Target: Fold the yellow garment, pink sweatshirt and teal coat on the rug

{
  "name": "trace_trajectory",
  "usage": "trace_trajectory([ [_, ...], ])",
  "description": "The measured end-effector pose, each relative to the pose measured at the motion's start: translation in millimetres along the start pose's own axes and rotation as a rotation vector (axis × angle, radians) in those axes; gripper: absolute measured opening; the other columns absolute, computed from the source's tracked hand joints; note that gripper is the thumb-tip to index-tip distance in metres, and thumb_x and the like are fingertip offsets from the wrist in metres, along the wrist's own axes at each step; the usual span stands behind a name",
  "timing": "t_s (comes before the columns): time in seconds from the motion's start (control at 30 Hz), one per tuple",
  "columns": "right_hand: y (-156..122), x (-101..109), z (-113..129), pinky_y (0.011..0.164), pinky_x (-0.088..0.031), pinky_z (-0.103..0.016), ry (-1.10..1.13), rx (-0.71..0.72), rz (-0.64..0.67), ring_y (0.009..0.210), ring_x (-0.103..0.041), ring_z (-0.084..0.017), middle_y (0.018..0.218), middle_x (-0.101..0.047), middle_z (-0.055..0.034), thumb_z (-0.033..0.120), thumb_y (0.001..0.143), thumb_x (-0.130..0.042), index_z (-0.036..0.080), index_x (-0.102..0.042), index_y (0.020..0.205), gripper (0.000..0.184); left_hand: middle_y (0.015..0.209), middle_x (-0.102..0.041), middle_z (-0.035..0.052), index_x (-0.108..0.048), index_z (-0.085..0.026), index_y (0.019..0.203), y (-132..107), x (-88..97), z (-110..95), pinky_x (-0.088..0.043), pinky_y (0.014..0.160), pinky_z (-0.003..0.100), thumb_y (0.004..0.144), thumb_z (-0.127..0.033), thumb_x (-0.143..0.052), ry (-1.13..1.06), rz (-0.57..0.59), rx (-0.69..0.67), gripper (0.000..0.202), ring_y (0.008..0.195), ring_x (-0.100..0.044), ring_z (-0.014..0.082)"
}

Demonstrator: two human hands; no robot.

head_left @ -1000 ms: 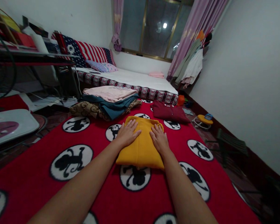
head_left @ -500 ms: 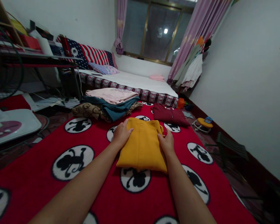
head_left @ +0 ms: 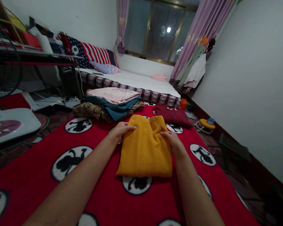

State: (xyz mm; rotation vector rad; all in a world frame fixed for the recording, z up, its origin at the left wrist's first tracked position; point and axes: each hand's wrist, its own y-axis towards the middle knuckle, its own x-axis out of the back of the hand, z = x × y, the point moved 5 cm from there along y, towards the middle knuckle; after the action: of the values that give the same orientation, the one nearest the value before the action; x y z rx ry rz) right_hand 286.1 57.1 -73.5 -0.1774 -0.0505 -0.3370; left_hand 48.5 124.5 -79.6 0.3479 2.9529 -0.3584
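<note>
A folded yellow garment (head_left: 143,150), whose exact kind I cannot make out, is in front of me over a red blanket (head_left: 103,191) with round black-and-white figures. My left hand (head_left: 121,131) grips its upper left edge, thumb on top and fingers underneath. At the upper right edge, my right hand (head_left: 173,140) pinches the cloth in the same way. The fabric sags into creases near the right hand, and its far edge looks slightly raised. Just beyond lies a folded maroon hooded top (head_left: 173,116). To the left is a stack of folded clothes (head_left: 115,105) in pink, teal and brown.
A bed (head_left: 132,80) with a white sheet stands along the far wall. On the left are a cluttered desk (head_left: 37,56) and a white plastic seat (head_left: 25,125). A yellow-topped stool (head_left: 205,124) and a dark green folding stool (head_left: 234,147) stand on the floor at right.
Both hands have shifted their hold on the yellow garment's sides. Its far edge has risen, creases have formed at the upper right, and its near edge has come slightly closer to me.
</note>
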Motion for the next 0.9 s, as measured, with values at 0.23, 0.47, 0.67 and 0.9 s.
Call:
trace_trajectory([
  [0.23, -55, 12, 90, 0.088, -0.052, -0.034, 0.292, 0.961, -0.328, 0.099, -0.065, -0.020, 0.109, -0.071, -0.0041, 0.031, 0.073, -0.067, 0.021, -0.068, 0.106, 0.034, 0.091, -0.074, 0.0005, -0.071, -0.019, 0.091, -52, -14.5, -100, -0.054, 0.071, 0.026, 0.057, -0.026, -0.079, -0.229, -0.060, -0.822, 0.036, 0.081, -0.067, 0.0167],
  [0.47, 7, 44, 24, 0.082, -0.053, -0.039, -0.222, 0.536, -0.270, 0.084, -0.069, -0.025, 0.084, -0.075, -0.0088, 0.020, 0.062, -0.057, 0.013, -0.074, 0.083, 0.028, 0.073, -0.073, 0.0067, -0.073, -0.014, 0.069, -10, 20.4, -50, -0.054, 0.071, 0.031, 0.052, -0.021, -0.061, 0.284, 0.085, -0.350, 0.021, 0.074, -0.068, 0.0216],
  [0.67, 23, 44, 5, 0.084, -0.052, -0.036, -0.414, 0.469, -0.265, 0.086, -0.069, -0.023, 0.090, -0.075, -0.0102, 0.020, 0.067, -0.052, 0.012, -0.074, 0.090, 0.033, 0.075, -0.074, 0.0058, -0.074, -0.016, 0.072, 13, 34.7, -26, -0.053, 0.077, 0.032, 0.053, -0.023, -0.055, 0.541, -0.020, -0.346, 0.027, 0.079, -0.069, 0.0240],
  [0.9, 8, 16, 8, 0.088, -0.048, -0.034, -0.761, 0.394, -0.098, 0.101, -0.064, -0.025, 0.110, -0.070, -0.0111, 0.044, 0.070, -0.071, 0.016, -0.069, 0.114, 0.052, 0.092, -0.076, 0.0040, -0.078, -0.020, 0.088, 0, 7.5, -22, -0.050, 0.082, 0.028, 0.055, -0.033, -0.074, 0.760, 0.196, -0.348, 0.035, 0.089, -0.068, 0.0252],
])
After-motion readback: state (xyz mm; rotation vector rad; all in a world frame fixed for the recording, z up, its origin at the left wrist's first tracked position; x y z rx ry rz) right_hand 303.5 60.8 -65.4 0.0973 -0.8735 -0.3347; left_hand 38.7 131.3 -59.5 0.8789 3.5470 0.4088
